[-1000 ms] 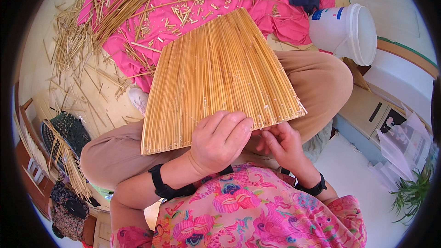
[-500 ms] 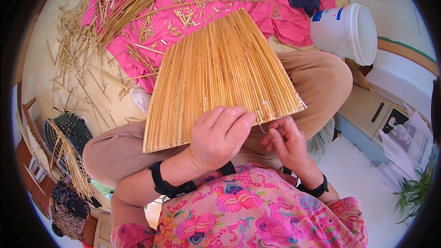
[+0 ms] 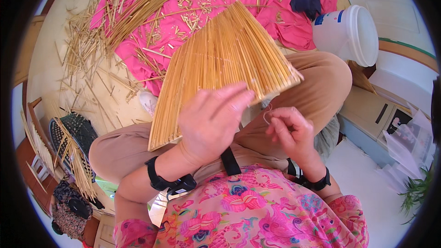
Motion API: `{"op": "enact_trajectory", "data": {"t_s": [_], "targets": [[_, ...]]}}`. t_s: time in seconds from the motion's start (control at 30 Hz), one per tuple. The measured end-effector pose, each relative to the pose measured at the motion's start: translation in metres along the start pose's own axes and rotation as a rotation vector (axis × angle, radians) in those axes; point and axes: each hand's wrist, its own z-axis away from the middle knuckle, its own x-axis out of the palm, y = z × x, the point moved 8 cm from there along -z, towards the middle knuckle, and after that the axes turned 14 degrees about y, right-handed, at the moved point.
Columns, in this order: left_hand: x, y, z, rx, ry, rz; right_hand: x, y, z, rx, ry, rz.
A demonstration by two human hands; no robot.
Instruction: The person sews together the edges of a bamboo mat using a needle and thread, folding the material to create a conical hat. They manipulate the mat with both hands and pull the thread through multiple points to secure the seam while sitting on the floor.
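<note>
A trapezoid mat of straight yellow reed stalks (image 3: 216, 59) rests tilted across my lap, its narrower end pointing away. My left hand (image 3: 213, 121), blurred by motion, is at the near edge of the mat, fingers stretched over the top face and thumb hidden. To its right, apart from the mat, my right hand (image 3: 291, 131) pinches a thin pale thread (image 3: 266, 114) between thumb and forefinger. The thread loops up toward the mat's near right corner; where it attaches cannot be made out.
Ahead, a pink cloth (image 3: 179, 4) carries a bundle of long stalks (image 3: 151, 7) and short cut pieces. Loose stalks litter the floor at left. A white bucket (image 3: 340, 32) lies tipped at far right beside a dark blue cloth (image 3: 304, 1). At left stands a dark basket (image 3: 76, 131).
My right hand has moved slightly right, away from the mat's edge, with the thread. The mat has tilted and its near edge has shifted; my left hand has moved a little left.
</note>
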Motion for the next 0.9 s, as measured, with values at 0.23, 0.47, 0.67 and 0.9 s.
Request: {"op": "enact_trajectory", "data": {"t_s": [0.23, 0.47, 0.67, 0.9], "targets": [[-0.050, -0.036, -0.032, -0.205, 0.214, -0.070, 0.029, -0.070, -0.037, -0.318, -0.022, -0.100], [-0.085, -0.078, -0.046, -0.410, 0.392, 0.001, 0.083, -0.121, -0.065, -0.564, -0.093, -0.210], [-0.100, -0.091, -0.053, -0.449, 0.407, 0.003, 0.107, -0.148, -0.087, -0.525, -0.171, -0.245], [-0.106, -0.097, -0.054, -0.441, 0.414, -0.003, 0.115, -0.157, -0.097, -0.628, -0.034, -0.283]]}}
